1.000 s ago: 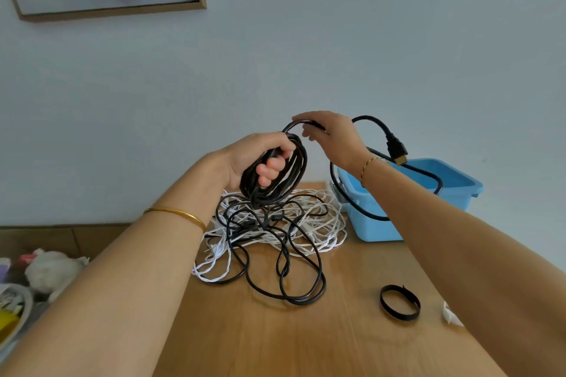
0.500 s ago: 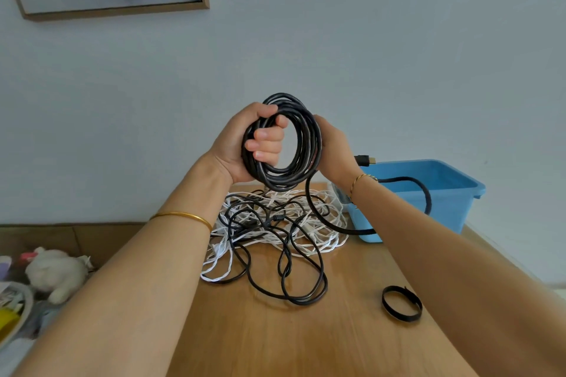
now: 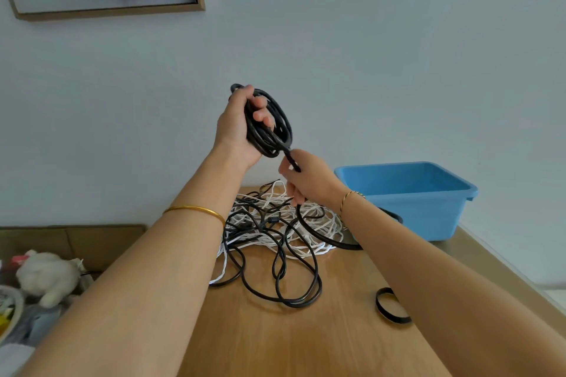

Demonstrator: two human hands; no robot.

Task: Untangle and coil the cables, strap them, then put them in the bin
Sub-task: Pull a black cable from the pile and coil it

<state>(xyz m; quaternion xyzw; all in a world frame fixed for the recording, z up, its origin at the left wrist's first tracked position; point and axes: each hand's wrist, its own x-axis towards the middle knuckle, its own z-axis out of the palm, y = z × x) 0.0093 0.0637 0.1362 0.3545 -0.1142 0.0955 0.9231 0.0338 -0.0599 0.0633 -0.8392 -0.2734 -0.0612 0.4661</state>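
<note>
Up high, my left hand [image 3: 235, 128] grips the coiled black cable [image 3: 277, 119], fingers curled through its loops. Below, tangled black and white cables [image 3: 275, 232] lie on the desk [image 3: 306, 343]. My right hand [image 3: 309, 177] pinches the coil's loose tail. Farther right sit a black strap [image 3: 379, 306] and the blue bin [image 3: 428, 208].

A tangle of cables [image 3: 269, 223] is piled at the back of the bench [image 3: 275, 346], a cable coil [image 3: 269, 131] held above it. The bin [image 3: 428, 217] is set to the right, a strap loop [image 3: 379, 306] before it, a plush toy [image 3: 49, 277] left of the bench.
</note>
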